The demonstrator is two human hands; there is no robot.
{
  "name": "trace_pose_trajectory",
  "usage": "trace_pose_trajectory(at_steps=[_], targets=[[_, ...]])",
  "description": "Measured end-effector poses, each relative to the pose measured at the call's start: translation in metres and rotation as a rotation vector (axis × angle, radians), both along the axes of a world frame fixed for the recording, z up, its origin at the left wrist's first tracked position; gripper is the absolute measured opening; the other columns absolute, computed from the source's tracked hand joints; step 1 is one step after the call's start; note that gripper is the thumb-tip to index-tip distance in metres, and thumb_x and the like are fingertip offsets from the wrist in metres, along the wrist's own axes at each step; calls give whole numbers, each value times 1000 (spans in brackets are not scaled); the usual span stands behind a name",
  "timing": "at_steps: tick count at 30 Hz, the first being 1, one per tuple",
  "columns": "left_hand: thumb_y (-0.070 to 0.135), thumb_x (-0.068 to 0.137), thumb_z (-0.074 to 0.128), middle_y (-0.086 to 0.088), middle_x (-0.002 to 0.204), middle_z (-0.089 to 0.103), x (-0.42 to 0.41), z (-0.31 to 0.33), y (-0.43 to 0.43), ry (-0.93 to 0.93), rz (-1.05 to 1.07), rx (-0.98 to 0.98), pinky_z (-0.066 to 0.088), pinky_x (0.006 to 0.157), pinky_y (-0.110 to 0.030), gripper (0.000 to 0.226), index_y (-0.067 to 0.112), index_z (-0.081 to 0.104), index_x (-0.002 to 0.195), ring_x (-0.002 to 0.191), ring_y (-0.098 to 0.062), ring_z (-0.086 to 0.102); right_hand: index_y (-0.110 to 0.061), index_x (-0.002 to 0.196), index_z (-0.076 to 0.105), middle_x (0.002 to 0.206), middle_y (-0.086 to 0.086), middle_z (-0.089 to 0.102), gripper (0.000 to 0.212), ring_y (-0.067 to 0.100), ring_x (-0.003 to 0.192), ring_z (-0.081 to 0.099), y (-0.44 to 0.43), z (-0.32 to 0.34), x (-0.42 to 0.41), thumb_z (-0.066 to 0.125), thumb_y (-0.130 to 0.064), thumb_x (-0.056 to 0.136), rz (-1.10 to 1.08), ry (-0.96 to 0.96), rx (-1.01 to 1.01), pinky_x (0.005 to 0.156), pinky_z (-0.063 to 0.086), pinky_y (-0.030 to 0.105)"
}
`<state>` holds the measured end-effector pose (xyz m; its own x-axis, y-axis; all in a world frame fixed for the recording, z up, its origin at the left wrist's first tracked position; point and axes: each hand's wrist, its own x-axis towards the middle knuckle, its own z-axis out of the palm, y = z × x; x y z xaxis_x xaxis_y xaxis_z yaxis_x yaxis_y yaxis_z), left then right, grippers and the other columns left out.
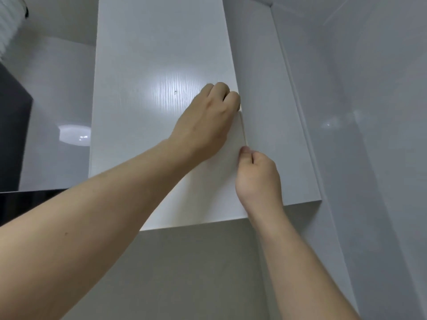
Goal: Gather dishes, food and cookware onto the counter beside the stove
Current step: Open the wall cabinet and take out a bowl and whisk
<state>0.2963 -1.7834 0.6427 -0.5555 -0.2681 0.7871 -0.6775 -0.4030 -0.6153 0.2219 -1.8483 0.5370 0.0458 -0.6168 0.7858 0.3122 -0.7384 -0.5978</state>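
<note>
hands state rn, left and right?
left hand: fingers curled round the cabinet door edge.
right hand: curled, thumb at the same edge; grip cannot be told.

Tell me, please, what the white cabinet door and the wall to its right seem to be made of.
The cabinet door looks like white laminated board, semi-gloss: faint vertical grain lines show in the glare. The wall looks like glossy grey tile or panel, mirroring a light; which is unclear.

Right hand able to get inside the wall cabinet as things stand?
Probably not yet. The left cabinet door looks barely ajar, the right cabinet door shut. The left hand grips the left door's edge, the right hand pinches it lower down; no gap wide enough shows.
</note>
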Motion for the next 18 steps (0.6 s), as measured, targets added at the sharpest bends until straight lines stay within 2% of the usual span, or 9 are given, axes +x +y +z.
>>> trace_pose_trajectory(at_steps=[4, 7, 10, 13, 15, 17, 18], targets=[[10, 98, 48, -14, 108, 56, -13, -3, 13, 107, -80, 35, 44, 83, -42, 15, 3, 60, 104, 97, -33, 50, -18, 58, 32, 44, -8, 36, 50, 16, 50, 33, 13, -1, -11, 40, -33, 105, 79, -32, 46, 51, 22, 32], [21, 97, 55, -5, 107, 56, -31, -3, 30, 232, -185, 29, 46, 85, -35, 16, 9, 63, 101, 96, -23, 53, -20, 57, 29, 34, -12, 35, 51, 15, 48, 30, 32, -3, -26, 42, -32, 104, 111, -57, 51, 51, 21, 30], [34, 92, 65, 5, 94, 56, -51, 3, 61, 344, -299, -31, 45, 78, -22, 18, 17, 69, 88, 83, -9, 53, -21, 56, 26, 33, -11, 32, 51, 10, 41, 27, 62, -7, -44, 43, -29, 104, 131, -104, -7, 48, 21, 27], [48, 85, 71, 9, 84, 57, -65, 5, 103, 387, -342, -70, 40, 66, -10, 25, 24, 68, 77, 73, 0, 51, -22, 56, 25, 36, -10, 31, 51, 11, 39, 29, 100, -13, -59, 42, -25, 103, 146, -133, -85, 38, 19, 19], [52, 81, 72, 8, 83, 63, -70, 1, 133, 459, -413, -65, 50, 70, -19, 30, 23, 69, 79, 74, 0, 58, -20, 58, 23, 40, -9, 28, 49, 11, 42, 25, 127, -18, -66, 43, -24, 102, 189, -139, -139, 39, 18, 19], [48, 79, 76, 4, 82, 70, -74, -4, 161, 582, -558, -34, 59, 74, -35, 32, 17, 70, 85, 76, -14, 68, -19, 60, 23, 44, -8, 25, 48, 12, 46, 21, 152, -22, -70, 46, -24, 101, 256, -148, -198, 43, 16, 20], [44, 79, 78, 4, 82, 70, -74, -7, 174, 633, -623, -30, 60, 76, -38, 30, 16, 69, 86, 77, -19, 69, -18, 60, 24, 45, -8, 24, 48, 12, 48, 21, 161, -24, -70, 48, -24, 101, 290, -140, -237, 45, 17, 21]])
